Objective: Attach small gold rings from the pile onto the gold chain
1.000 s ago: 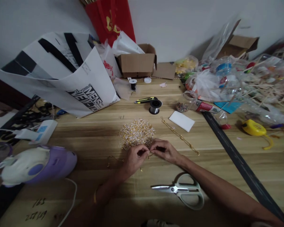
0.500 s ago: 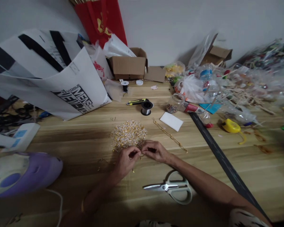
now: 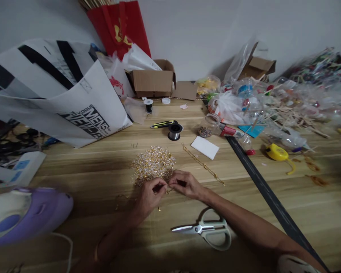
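Pinching small gold piece [image 3: 168, 192]: left hand [image 3: 149, 195], right hand [image 3: 188, 184], both narrow, near gold-and-clear pile [image 3: 153, 163].

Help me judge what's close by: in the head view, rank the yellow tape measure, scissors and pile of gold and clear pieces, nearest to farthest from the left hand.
1. Pile of gold and clear pieces: just beyond the left hand.
2. Scissors: right, toward the person.
3. Yellow tape measure: far right.
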Demonstrator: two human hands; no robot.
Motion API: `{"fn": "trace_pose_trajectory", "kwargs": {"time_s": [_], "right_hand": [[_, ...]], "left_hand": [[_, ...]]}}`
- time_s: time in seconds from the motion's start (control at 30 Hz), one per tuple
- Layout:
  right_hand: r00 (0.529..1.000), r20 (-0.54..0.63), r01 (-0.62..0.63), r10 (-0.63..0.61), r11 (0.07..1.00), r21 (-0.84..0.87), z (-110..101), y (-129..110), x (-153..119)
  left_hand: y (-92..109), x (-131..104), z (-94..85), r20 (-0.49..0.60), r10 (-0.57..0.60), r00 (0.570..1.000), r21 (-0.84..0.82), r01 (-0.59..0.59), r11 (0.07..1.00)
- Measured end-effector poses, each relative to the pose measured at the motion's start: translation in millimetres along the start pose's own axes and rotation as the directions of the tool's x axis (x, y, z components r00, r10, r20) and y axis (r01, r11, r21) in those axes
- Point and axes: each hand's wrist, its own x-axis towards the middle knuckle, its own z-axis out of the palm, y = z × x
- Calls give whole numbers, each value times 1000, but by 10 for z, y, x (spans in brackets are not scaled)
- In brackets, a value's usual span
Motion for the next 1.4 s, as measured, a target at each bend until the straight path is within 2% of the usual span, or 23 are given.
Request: {"fn": "trace_pose_trajectory", "kwargs": {"time_s": [0.37, 0.53, 0.7, 0.8, 0.9, 1.0, 1.13, 1.27, 1.4], "right_hand": [[1000, 7, -25, 25, 1000, 8, -9, -9, 4], [997, -32, -73, 75, 995, 66, -28, -22, 18], [980, -97, -156, 173, 974, 167, -39, 25, 16], [955, -131, -230, 267, 942, 245, -45, 36, 19], [926, -166, -272, 338, 906, 323, -45, 41, 28], [900, -177, -301, 398, 862, 408, -41, 50, 37], [883, -179, -312, 433, 829, 465, -37, 63, 45], [880, -187, -311, 437, 827, 468, -43, 62, 51], [882, -177, -315, 436, 826, 468, -48, 57, 56]], "left_hand": [[-76, 14, 5, -23, 41, 999, 29, -41, 999], [-100, 28, -22, -78, 32, 996, 27, -30, 999], [-84, 67, -143, -181, 18, 983, 26, -14, 1000], [-117, 109, -247, -246, -33, 969, 29, 42, 999], [-175, 155, -353, -277, -17, 961, 95, 45, 994], [-215, 192, -444, -235, 43, 971, 227, 11, 974], [-231, 218, -541, -98, 110, 989, 382, -64, 922], [-217, 213, -622, 71, 70, 995, 479, -95, 873], [-155, 183, -670, 179, 23, 984, 567, -122, 814]]}}
